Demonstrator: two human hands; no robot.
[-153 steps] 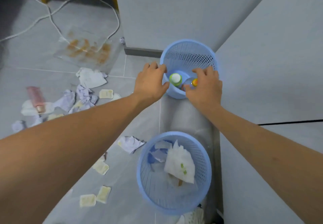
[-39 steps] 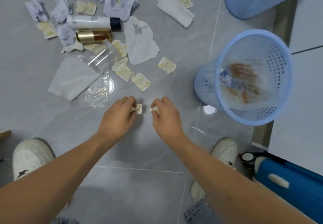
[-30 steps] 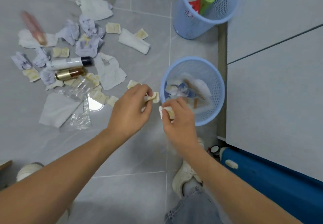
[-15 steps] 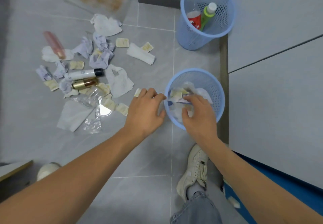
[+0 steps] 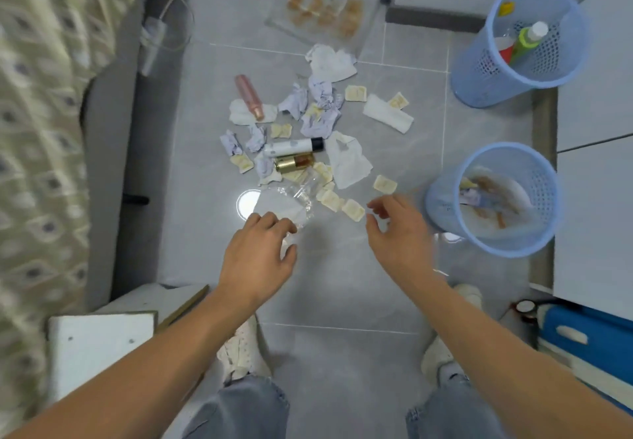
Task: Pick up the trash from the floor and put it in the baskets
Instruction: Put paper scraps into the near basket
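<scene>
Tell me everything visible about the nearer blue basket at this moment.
The nearer blue basket is light blue plastic with a solid lower wall, a perforated mesh upper wall and a round rim. It stands on the grey tiled floor beside the white cabinet. Inside lie crumpled white paper, brown-stained clear plastic and small scraps. The right hand hovers near it without touching.

Scattered paper scraps, tissues and bottles (image 5: 294, 146) on grey floor, two blue mesh baskets (image 5: 442, 198) right

Blue baskets (image 5: 493, 198), grey floor (image 5: 342, 284), gold bottle (image 5: 294, 161), pink tube (image 5: 249, 96).
</scene>
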